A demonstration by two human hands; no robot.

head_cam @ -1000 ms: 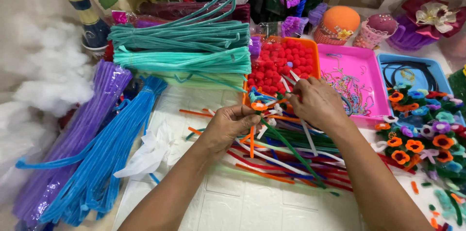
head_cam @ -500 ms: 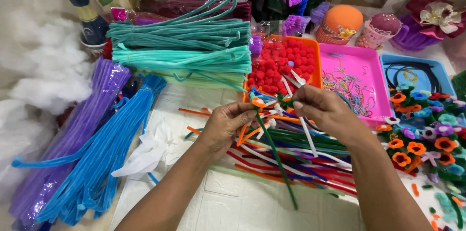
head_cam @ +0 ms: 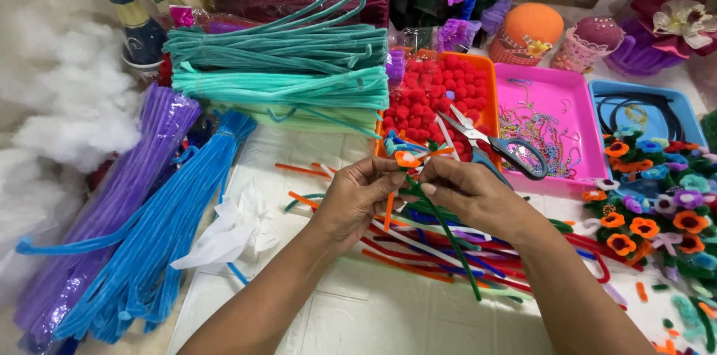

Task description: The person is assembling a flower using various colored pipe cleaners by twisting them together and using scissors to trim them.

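Where the view looks down on a crowded craft table, laid out left to right:

Far left: white stuffing fluff (head_cam: 60, 112), soft, cloudy, heaped in loose clumps.
Purple bundle (head_cam: 112, 206): long fuzzy pipe cleaners in clear plastic wrap, lying slantwise.
Blue bundle (head_cam: 160, 232): fuzzy bright-blue stems, just beside the purple one, ends fanned toward the near edge.
Teal bundles (head_cam: 280, 71): stacked sheaves of dark teal and mint fuzzy stems, lying crosswise at the back, a few ends curled up.
White scrap (head_cam: 231, 232): crumpled, thin, papery, on the pale embossed table surface (head_cam: 373, 318).
Left hand (head_cam: 358, 198): fingers pinched shut on a small pipe-cleaner flower (head_cam: 408, 161), orange petal loop on top.
Green stem (head_cam: 448, 232): thin fuzzy wire, running down and to the right from the flower, between both hands.
Right hand (head_cam: 467, 194): thumb and fingertips closed on the green stem just under the flower, touching the left hand's fingertips.
Loose stems (head_cam: 441, 254): red, orange, white, blue and green fuzzy wires, scattered flat beneath the hands.
Orange tray (head_cam: 441, 94): rectangular plastic, filled with round red pompoms.
Scissors (head_cam: 497, 146): metal blades, dark handle loops, lying across the orange and pink trays' edges.
Pink tray (head_cam: 549, 112): glossy plastic, holding tangled thin beaded chains.
Blue tray (head_cam: 642, 112): plastic, with dark hoops inside.
Finished flowers (head_cam: 657, 209): small fuzzy blooms, orange, purple and blue on green, clustered at far right.
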